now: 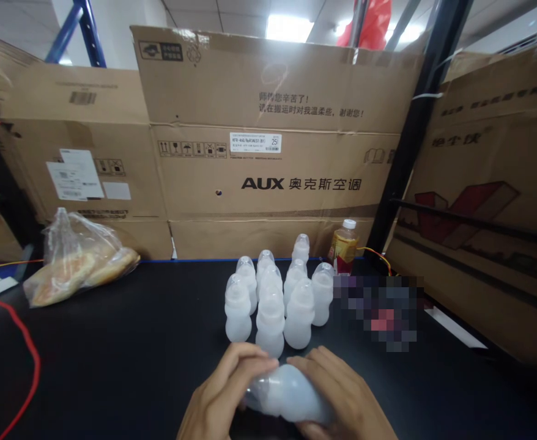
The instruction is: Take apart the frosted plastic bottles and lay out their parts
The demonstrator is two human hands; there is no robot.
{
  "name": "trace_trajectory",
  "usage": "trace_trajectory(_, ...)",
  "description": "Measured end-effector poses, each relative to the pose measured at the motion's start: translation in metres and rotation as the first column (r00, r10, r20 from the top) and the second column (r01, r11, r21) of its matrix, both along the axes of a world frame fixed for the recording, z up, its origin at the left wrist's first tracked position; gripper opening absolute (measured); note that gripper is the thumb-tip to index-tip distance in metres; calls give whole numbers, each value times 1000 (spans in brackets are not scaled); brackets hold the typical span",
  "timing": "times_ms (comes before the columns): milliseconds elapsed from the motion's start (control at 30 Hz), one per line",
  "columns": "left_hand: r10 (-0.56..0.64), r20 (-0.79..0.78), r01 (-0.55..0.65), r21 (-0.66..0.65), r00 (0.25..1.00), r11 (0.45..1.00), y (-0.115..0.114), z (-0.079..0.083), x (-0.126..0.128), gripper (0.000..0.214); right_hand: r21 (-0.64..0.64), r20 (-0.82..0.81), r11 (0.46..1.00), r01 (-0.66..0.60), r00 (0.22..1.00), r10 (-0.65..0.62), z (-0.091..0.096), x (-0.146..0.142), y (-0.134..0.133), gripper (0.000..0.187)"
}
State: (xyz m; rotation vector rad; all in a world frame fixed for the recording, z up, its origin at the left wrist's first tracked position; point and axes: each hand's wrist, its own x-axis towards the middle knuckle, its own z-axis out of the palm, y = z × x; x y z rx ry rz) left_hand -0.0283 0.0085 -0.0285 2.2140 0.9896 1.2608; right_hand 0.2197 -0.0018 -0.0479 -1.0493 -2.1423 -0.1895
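Both my hands hold one translucent white plastic bottle (283, 391) lying on its side at the near edge of the black table (126, 354). My left hand (225, 394) wraps its cap end, fingers curled over the top. My right hand (342, 397) grips the wider body from the right. Just beyond my fingers, several identical white bottles (275, 296) stand upright in a tight cluster, apart from my hands.
A clear bag of flat breads (78, 260) lies at the table's left. A drink bottle with a white cap (343, 247) stands behind the cluster. Cardboard boxes (268, 140) wall the back and right. A red cable (25, 360) curves at the left. A black rack post (415, 122) rises at the right.
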Motion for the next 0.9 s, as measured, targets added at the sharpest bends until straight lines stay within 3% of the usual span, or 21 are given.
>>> trace_trajectory(100,-74,-8,74,37,997,997,4,2,-2,33,-45,-22,999,-21,1000,20,1,0,0,74)
trace_trajectory(200,-74,-16,74,7,997,997,8,0,-3,42,-16,-18,1000,-10,1000,10,-2,1,1,70)
trace_trajectory(367,61,-160,-89,-171,985,981,4,-5,-1,58,84,59,996,-12,998,7,-5,3,1,75)
trace_trajectory(500,151,-255,-184,-109,955,977,0,1,0,63,30,44,999,-28,999,26,-2,0,-2,73)
trace_trajectory(700,-36,-131,54,143,991,988,3,13,-3,61,21,-14,998,52,999,-51,2,-2,-6,73)
trace_trajectory(800,-95,-129,107,92,987,990,4,13,-4,38,-5,-23,999,38,999,-38,5,-2,-7,68)
trace_trajectory(900,-87,-83,84,-42,993,996,3,11,-3,33,-1,-32,999,33,999,-33,7,-4,-8,67)
